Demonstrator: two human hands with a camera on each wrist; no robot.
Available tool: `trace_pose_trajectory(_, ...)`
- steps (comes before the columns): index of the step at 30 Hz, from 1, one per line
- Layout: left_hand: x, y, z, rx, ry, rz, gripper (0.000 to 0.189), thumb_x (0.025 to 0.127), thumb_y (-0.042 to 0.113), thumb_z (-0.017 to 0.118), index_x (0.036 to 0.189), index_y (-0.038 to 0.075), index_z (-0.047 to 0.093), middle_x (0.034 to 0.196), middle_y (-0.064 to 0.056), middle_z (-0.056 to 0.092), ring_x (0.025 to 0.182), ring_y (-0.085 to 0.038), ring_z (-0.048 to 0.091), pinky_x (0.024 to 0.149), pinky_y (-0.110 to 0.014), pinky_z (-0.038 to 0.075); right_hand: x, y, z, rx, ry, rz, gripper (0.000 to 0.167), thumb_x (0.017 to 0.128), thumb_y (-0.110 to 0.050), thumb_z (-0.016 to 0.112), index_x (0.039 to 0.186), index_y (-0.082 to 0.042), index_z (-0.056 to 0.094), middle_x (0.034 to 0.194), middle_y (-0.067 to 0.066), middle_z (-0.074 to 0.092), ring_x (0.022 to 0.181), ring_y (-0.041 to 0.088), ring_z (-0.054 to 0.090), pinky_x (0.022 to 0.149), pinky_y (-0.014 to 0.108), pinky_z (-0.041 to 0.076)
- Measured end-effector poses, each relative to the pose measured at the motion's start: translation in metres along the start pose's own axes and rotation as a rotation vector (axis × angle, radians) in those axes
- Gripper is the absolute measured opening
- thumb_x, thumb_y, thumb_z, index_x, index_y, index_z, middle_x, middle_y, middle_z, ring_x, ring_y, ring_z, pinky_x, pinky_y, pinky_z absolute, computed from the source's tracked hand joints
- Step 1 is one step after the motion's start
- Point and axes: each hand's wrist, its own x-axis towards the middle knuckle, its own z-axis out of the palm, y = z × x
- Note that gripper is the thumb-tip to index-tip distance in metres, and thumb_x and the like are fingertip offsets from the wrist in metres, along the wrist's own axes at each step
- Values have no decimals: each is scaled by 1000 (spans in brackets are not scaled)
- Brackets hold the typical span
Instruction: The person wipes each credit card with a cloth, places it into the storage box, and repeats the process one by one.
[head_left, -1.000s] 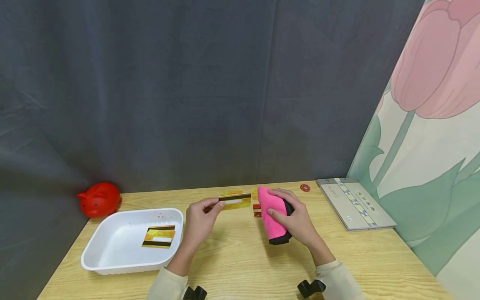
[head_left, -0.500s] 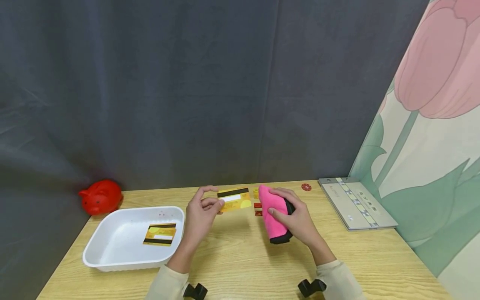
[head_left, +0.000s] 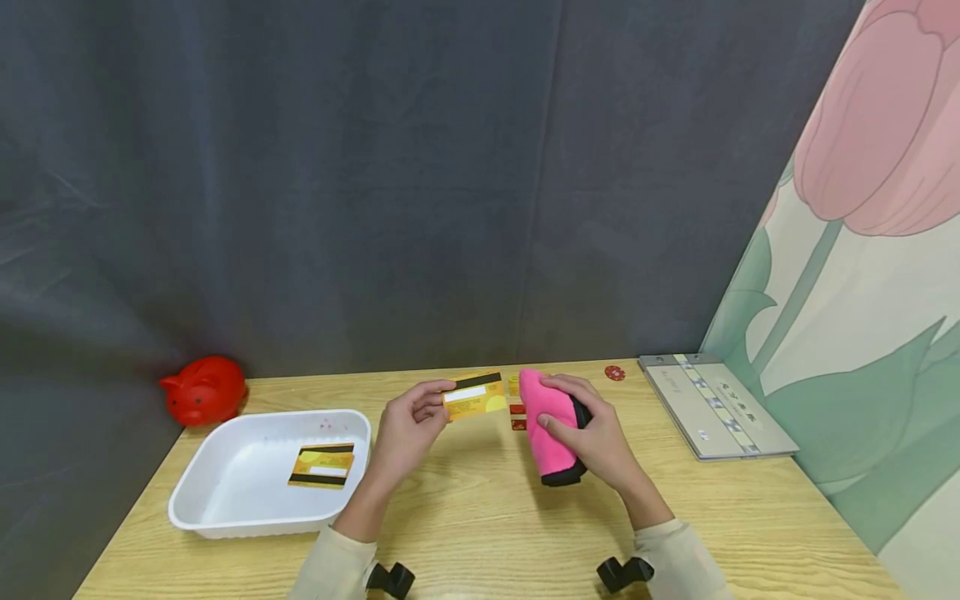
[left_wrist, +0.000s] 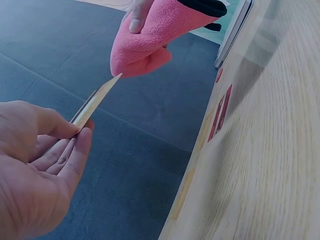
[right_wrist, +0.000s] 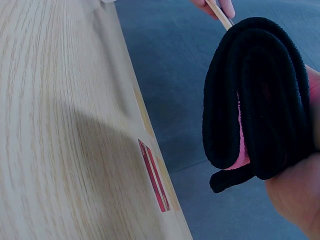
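Note:
Between thumb and fingers, my left hand (head_left: pixel 408 429) pinches a yellow bank card (head_left: pixel 474 397) by its left end, the dark stripe and white strip showing. My right hand (head_left: pixel 596 433) grips a folded pink cloth (head_left: pixel 546 425) with black edging, up above the table. In the right wrist view the folded layers of the black edging (right_wrist: pixel 250 100) face the camera. The card's free end points at the cloth; in the left wrist view its corner overlaps the cloth's lower edge. More yellow cards (head_left: pixel 322 465) lie overlapped in a white tray (head_left: pixel 225 508) at the left.
A red piggy bank (head_left: pixel 204 392) stands behind the tray. Red cards (head_left: pixel 517 417) and a yellow card (head_left: pixel 513 385) lie flat behind the cloth. A red round chip (head_left: pixel 615 373) lies near the back edge, with a grey album (head_left: pixel 716 408) at the right.
The left hand has turned the card so its striped face shows more fully, and shifted slightly right. The right hand still holds the cloth in the same place.

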Motion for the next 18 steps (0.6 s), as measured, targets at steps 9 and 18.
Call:
trace_pose_trajectory(9, 1, -3, 1, 17, -8, 24, 36, 97, -2, 65, 127, 14, 73, 107, -13, 75, 98, -21, 71, 81, -17, 57, 0, -1, 0, -7, 6, 2, 49, 90, -21, 81, 136, -29, 65, 145, -3, 58, 126, 18, 54, 90, 29, 57)
trace_pose_trajectory(18, 2, -9, 7, 37, -28, 0, 39, 95, -3, 63, 129, 15, 72, 107, -12, 77, 94, -20, 73, 82, -22, 59, 0, 4, 3, -7, -1, -15, 47, 90, -20, 80, 135, -26, 66, 145, 1, 58, 126, 23, 54, 89, 28, 57)
